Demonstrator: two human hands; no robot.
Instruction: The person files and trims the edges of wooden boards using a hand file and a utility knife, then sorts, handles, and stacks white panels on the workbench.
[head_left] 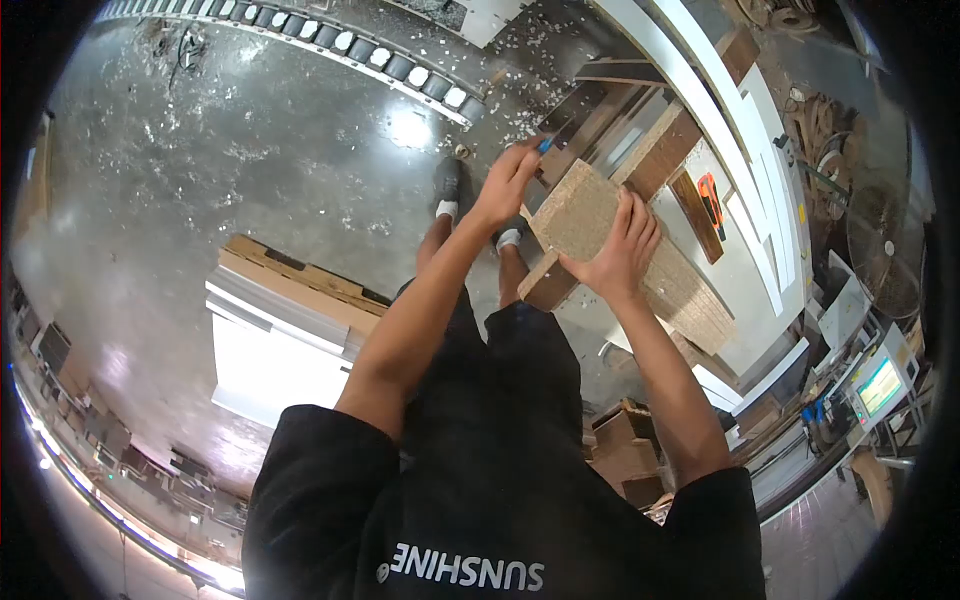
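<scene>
My left hand (512, 183) is closed, with a small blue end of something (544, 146) showing past its fingers. The rest of that thing is hidden in the fist. Beside it, at the near end of the bench, lies a stack of tan particleboard strips (580, 207). My right hand (622, 250) grips the stack from above, its thumb at the near edge and its fingers across the top. A brown-faced board piece (548, 283) sticks out under the stack. An orange and black utility knife (711, 205) lies farther right on the white surface.
Long white strips (700, 60) run along the bench's far side. A roller conveyor (345, 42) crosses the top left. White panels (275, 350) and cardboard stand at my left. At the right are a fan (888, 248) and a machine screen (880, 386). Scraps litter the floor.
</scene>
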